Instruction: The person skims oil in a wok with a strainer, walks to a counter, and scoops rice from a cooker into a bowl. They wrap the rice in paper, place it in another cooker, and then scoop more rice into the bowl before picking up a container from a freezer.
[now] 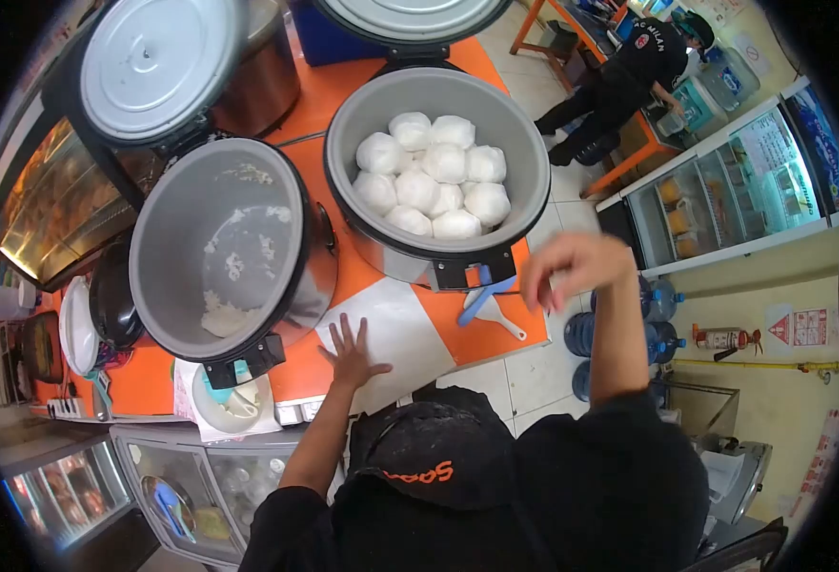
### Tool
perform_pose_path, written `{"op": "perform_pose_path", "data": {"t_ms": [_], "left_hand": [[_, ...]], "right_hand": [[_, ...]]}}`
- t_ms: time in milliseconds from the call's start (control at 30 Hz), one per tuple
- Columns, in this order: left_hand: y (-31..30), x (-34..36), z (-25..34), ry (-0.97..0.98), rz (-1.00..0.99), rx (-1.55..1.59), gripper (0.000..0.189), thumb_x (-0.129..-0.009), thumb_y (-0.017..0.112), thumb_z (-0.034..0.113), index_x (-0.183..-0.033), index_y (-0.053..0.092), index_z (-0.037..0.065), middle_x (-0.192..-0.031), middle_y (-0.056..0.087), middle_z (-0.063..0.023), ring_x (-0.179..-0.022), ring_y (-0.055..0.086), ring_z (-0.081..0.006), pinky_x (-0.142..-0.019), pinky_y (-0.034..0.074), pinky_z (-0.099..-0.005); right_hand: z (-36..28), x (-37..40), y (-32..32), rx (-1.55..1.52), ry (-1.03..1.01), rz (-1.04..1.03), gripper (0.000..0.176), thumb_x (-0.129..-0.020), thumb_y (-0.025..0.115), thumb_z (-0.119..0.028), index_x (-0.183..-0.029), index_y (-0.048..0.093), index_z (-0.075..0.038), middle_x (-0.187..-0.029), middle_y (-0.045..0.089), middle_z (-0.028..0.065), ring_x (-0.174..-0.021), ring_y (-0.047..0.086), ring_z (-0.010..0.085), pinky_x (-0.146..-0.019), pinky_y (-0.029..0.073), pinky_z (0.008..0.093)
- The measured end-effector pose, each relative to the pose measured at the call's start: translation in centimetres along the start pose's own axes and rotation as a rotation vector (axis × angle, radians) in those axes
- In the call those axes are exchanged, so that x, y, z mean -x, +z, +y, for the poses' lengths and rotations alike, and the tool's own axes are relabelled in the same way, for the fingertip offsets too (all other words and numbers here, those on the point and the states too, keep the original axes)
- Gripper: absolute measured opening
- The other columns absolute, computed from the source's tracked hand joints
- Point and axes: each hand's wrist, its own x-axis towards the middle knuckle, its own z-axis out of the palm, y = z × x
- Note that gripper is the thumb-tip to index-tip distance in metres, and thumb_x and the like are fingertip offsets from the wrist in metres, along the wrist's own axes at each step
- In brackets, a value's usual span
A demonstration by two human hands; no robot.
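My left hand (351, 357) lies flat with fingers spread on a sheet of white paper (405, 329) on the orange counter. Raised in the air past the counter's right end, my right hand (579, 267) has loosely bent fingers, slightly blurred, with nothing visible in them. Beside it stands a large open rice cooker (343, 172) filled with several white wrapped bundles (446, 164). A second open rice cooker (167, 257), to the left, has only bits of rice (229, 316) stuck inside. A blue spatula (481, 297) and a white rice paddle (502, 318) lie near the counter's right edge.
A white bowl (214, 412) with a teal-handled tool stands at the counter's front. Glass display cases (67, 214) are on the left. Water jugs (586, 334) stand on the floor at right. Another person (643, 67) works by a far table; a fridge (724, 195) stands nearby.
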Motion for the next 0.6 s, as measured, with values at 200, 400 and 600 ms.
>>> {"op": "perform_pose_path", "data": {"t_ms": [200,400,600], "left_hand": [[-0.6,0.0,3.8,0.032,0.25,0.174,0.106,-0.075,0.083,0.046,-0.158,0.025,0.015,-0.167,0.005,-0.0204,-0.151,0.006,-0.0481,-0.116,0.013,-0.0699],[3.4,-7.3,17.9,0.465,0.11,0.723,0.045,-0.088,0.069,0.022,-0.127,0.061,0.002,-0.131,0.057,-0.0226,-0.121,0.055,-0.0401,-0.099,0.047,-0.0489],[5.4,-12.7,23.2,0.179,0.015,0.544,0.05,-0.088,0.062,0.014,-0.136,0.054,0.004,-0.13,0.06,-0.02,-0.122,0.056,-0.0385,-0.101,0.047,-0.0468]], "right_hand": [[28.9,-0.2,6.3,0.406,0.459,0.895,0.042,-0.089,0.073,-0.016,-0.125,0.057,-0.003,-0.093,0.068,0.0138,-0.085,0.068,0.0283,-0.078,0.056,0.041],[38.6,-2.3,10.6,0.89,0.354,1.303,0.037,-0.082,0.071,-0.007,-0.117,0.06,-0.006,-0.1,0.069,0.0175,-0.096,0.065,0.0415,-0.085,0.053,0.0496],[35.6,-0.8,12.4,0.469,0.519,1.321,0.016,-0.084,0.065,-0.008,-0.097,0.057,0.0,-0.082,0.067,0.0196,-0.08,0.066,0.0411,-0.07,0.051,0.0445]]}}
